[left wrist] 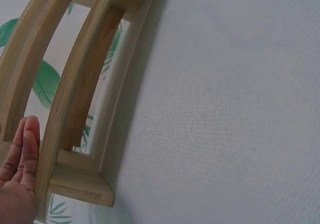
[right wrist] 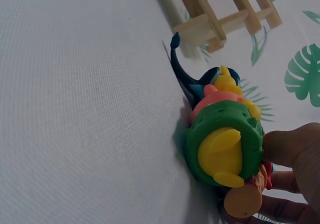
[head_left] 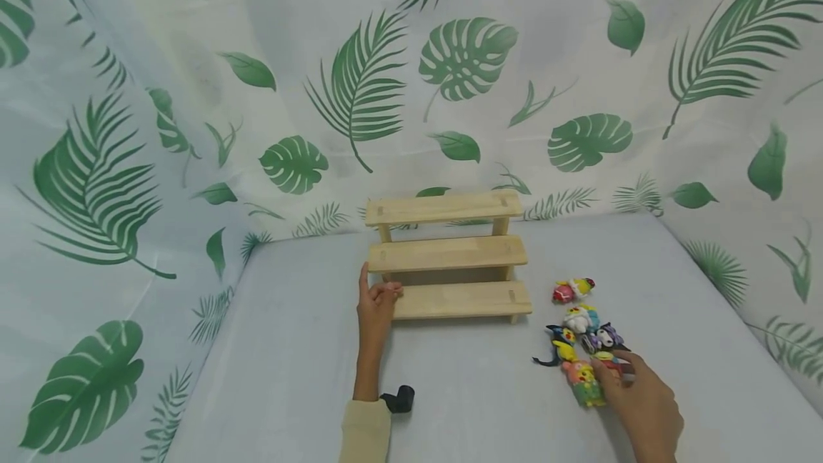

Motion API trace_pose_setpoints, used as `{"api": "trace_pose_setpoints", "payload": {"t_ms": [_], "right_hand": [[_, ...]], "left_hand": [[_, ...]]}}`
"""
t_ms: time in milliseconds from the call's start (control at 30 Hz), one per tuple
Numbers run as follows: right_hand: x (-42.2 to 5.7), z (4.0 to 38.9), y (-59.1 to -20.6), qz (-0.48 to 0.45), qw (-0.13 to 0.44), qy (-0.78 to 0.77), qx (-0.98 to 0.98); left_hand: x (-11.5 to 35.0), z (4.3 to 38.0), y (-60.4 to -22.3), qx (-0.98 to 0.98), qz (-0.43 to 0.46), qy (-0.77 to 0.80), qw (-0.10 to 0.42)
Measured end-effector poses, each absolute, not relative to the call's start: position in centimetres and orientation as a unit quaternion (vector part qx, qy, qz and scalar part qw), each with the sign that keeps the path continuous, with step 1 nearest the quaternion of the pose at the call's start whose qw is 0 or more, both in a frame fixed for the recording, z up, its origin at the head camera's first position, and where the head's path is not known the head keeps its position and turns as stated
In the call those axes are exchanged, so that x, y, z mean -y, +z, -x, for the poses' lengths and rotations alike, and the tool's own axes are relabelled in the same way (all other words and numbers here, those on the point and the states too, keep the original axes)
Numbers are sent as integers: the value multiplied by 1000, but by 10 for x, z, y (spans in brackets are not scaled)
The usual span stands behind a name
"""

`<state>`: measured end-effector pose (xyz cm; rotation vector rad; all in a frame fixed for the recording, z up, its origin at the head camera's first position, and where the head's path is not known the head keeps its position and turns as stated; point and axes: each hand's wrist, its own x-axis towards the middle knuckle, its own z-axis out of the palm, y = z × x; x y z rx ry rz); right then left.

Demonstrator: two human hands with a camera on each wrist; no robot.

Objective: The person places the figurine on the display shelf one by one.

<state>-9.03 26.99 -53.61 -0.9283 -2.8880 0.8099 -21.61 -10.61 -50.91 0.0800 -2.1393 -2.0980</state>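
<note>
Left hand (head_left: 376, 306): my straight fingers brace wooden shelf (head_left: 450, 256), steadying it.
Right hand (head_left: 633, 395): I pinch green-based figurine (head_left: 584, 383) nearest me, others (head_left: 581, 320) lying just beyond.

Stepped shelf (head_left: 450, 256): bare pale wood, matt, grain visible, unvarnished look. Table cover (head_left: 289, 363): grey-white cloth w/ fine woven texture, matt. Backdrop (head_left: 193, 91): thin fabric, leaf print, slightly creased. Green-and-yellow figurine (right wrist: 225, 146): smooth plastic, soft sheen; other small figurines (head_left: 581, 316) look like glossy plastic too.
</note>
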Motion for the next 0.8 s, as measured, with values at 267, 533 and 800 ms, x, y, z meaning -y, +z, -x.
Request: {"api": "trace_pose_setpoints", "payload": {"t_ms": [267,533,800], "right_hand": [[-270,86,-540,300,21,260,917],[-272,83,-540,315,34,270,909],[-275,80,-535,309,66,278,907]], "left_hand": [[103,213,-505,748,-22,-659,75],[100,215,-509,771,0,-631,85],[102,229,-535,771,-5,-629,97]]}}
